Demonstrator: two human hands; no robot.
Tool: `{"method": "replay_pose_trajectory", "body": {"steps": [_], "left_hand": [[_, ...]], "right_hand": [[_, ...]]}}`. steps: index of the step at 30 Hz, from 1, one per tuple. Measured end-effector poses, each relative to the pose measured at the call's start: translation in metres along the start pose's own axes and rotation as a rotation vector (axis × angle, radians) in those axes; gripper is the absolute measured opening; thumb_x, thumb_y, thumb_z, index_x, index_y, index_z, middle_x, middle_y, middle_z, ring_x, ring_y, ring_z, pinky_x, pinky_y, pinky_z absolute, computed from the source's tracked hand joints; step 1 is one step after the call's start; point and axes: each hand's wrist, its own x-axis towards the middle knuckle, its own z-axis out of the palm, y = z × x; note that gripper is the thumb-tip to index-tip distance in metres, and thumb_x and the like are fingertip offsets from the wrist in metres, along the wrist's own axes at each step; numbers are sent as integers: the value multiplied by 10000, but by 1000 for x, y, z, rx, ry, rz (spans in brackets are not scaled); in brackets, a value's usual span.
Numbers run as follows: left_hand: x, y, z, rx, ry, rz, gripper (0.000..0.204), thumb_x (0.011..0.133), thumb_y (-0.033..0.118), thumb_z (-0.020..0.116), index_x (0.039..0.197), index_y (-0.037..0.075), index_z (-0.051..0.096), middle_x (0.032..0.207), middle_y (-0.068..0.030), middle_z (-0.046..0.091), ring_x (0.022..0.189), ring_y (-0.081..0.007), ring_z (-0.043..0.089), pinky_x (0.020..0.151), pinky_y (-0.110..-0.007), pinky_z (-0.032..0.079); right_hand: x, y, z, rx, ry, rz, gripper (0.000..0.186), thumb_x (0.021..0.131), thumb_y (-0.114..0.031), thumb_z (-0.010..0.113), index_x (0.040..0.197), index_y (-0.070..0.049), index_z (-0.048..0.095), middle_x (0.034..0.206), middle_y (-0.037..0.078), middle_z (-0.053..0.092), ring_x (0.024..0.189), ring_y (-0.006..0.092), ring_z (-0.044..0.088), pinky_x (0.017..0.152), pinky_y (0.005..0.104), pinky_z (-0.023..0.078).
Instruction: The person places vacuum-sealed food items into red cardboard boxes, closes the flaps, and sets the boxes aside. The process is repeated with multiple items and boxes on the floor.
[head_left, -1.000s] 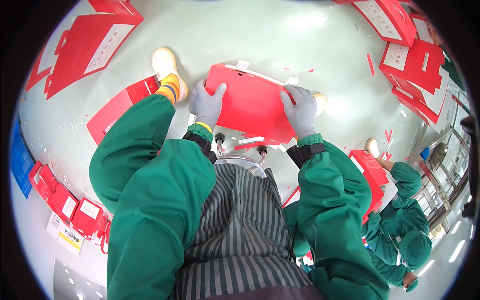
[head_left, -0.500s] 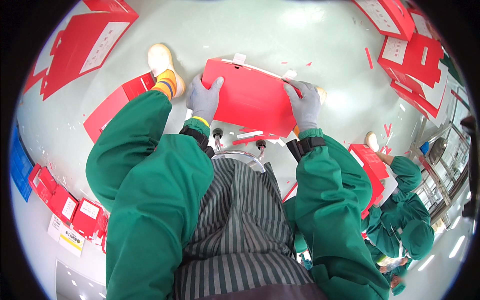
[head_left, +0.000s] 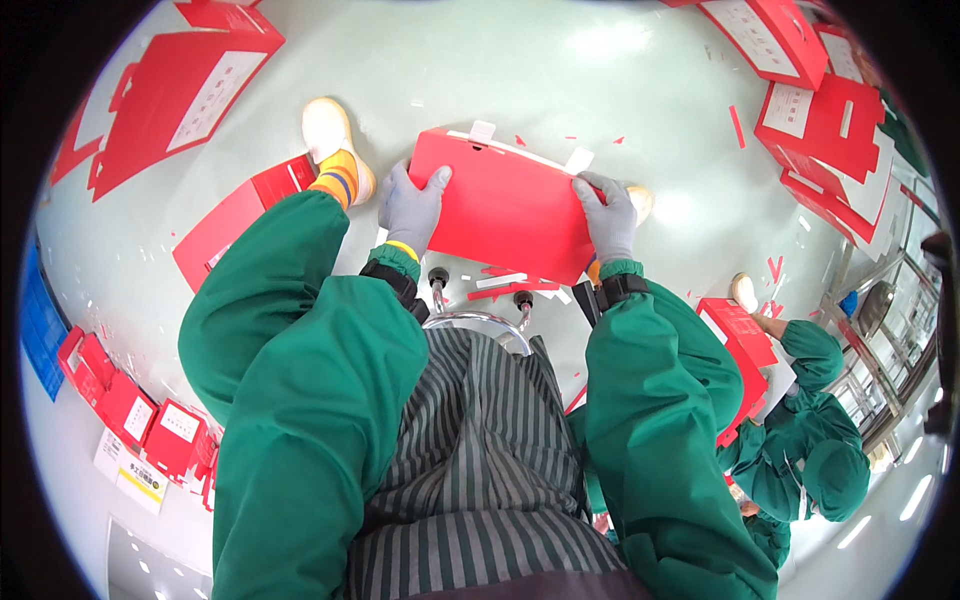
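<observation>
A red cardboard box (head_left: 505, 205) hangs between my gloved hands above the floor, its broad red side facing up toward me. White tabs stick out along its far edge. My left hand (head_left: 412, 208), in a grey glove, grips the left end with the thumb on the red face. My right hand (head_left: 609, 215), gloved the same way, grips the right end near a white tab. The fingers behind the box are partly hidden. Green sleeves and black wrist straps cover both forearms.
Another red box (head_left: 235, 220) lies beside my left shoe (head_left: 327, 128). Large red boxes (head_left: 180, 100) stand far left, more (head_left: 820, 120) far right. Cardboard scraps (head_left: 500, 284) litter the floor by a chrome stool frame (head_left: 470, 318). A co-worker in green (head_left: 800, 440) sits at right beside a red box (head_left: 735, 345).
The box and both hands have shifted slightly nearer to me in the picture. My grip on both ends stays the same. The co-worker at right has moved a little.
</observation>
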Motion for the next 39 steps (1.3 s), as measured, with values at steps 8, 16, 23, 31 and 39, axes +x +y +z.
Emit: {"method": "replay_pose_trajectory", "body": {"steps": [8,16,23,31,39], "left_hand": [[-1,-1,-1,8,-3,6,703,890,539,688,1363,61,485,1307,-167,559,1197,-339,569,1008,-461,442],[-3,3,-3,27,-2,13,699,884,557,676,1373,95,484,1310,-164,550,1206,-337,563,997,-469,446],[-3,2,-1,29,-2,14,696,883,560,675,1371,101,487,1318,-162,548,1214,-341,554,1017,-475,433],[1,-3,3,19,-4,19,713,880,579,669,1378,104,481,1313,-155,553,1207,-337,564,1006,-487,440],[2,-7,4,13,20,63,739,874,595,669,1372,83,478,1298,-164,564,1194,-349,572,984,-492,452]], "right_hand": [[-12,-26,-13,-123,31,-149,189,856,-194,716,1003,-83,758,1026,100,729,988,286,650,911,377,506],[-16,-25,-7,-148,79,-174,157,863,-173,701,992,-104,760,989,73,737,979,287,642,905,386,501],[-19,-14,-5,-148,114,-184,196,874,-194,721,1031,-81,757,1027,72,725,1034,248,627,926,359,498],[-27,-27,-8,-183,213,209,294,829,-284,785,1027,-69,753,981,85,711,958,233,640,876,364,508],[-21,-18,-11,172,168,301,187,881,-191,725,1002,-52,759,978,85,705,873,180,672,807,307,529]]}}
